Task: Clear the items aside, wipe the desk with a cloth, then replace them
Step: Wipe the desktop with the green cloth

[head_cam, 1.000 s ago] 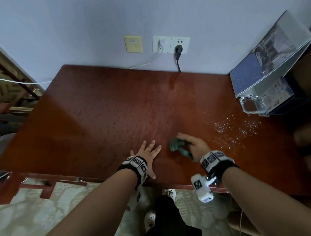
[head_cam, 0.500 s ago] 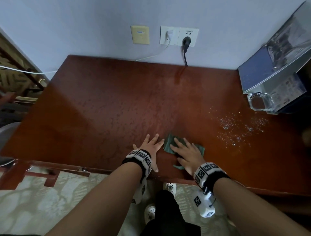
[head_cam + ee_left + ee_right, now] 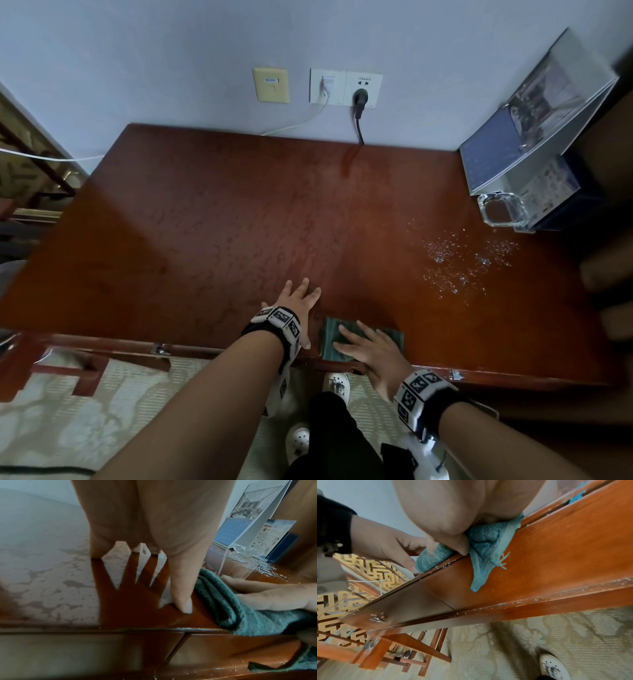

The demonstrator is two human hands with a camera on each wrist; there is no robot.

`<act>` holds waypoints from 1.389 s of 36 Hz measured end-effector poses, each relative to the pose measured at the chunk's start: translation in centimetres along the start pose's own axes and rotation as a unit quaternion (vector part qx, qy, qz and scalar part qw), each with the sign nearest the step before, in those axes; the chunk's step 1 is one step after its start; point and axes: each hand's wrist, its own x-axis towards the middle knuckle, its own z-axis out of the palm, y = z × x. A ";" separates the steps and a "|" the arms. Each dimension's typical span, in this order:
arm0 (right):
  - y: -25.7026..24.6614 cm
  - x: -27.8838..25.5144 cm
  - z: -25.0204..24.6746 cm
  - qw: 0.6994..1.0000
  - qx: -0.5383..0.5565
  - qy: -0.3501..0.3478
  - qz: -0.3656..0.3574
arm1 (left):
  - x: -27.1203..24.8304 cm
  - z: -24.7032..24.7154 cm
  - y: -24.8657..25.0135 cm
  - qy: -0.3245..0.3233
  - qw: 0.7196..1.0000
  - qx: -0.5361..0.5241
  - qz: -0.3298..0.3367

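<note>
My left hand (image 3: 297,298) lies flat on the red-brown desk (image 3: 212,219), fingers spread; the left wrist view shows its fingertips (image 3: 184,605) touching the wet-streaked top. Just right of it, my right hand (image 3: 363,342) presses with straight fingers on the folded green cloth (image 3: 329,337) at the desk's front edge. One corner of the cloth (image 3: 485,561) hangs over the edge onto the drawer front. In the left wrist view the cloth (image 3: 228,601) lies beside my left thumb, with the right hand's fingers (image 3: 274,595) on top.
Water droplets (image 3: 459,263) speckle the right side of the desk. A glass ashtray (image 3: 501,210), a desk calendar (image 3: 534,113) and an acrylic sign holder (image 3: 548,185) stand at the back right corner. Cables run from wall sockets (image 3: 346,87) behind the desk.
My right hand went from gripping the bunched cloth to pressing flat on it, and slid it toward the front edge. The left hand stayed flat in place.
</note>
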 end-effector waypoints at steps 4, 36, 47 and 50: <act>-0.7 -0.5 -1.0 0.999 0.015 -0.036 -0.003 | 0.0 -0.2 0.2 -0.011 1.000 0.012 -0.005; 5.2 11.2 -9.0 0.999 0.017 -0.045 0.024 | 3.8 -5.2 0.2 0.066 0.997 -0.031 0.009; 8.5 15.9 -13.7 0.999 0.004 -0.050 0.011 | 8.5 -11.0 1.9 0.067 0.997 -0.047 -0.012; 9.8 17.1 -14.9 0.999 -0.006 -0.038 0.003 | 9.6 -12.3 2.4 0.073 0.996 -0.054 -0.014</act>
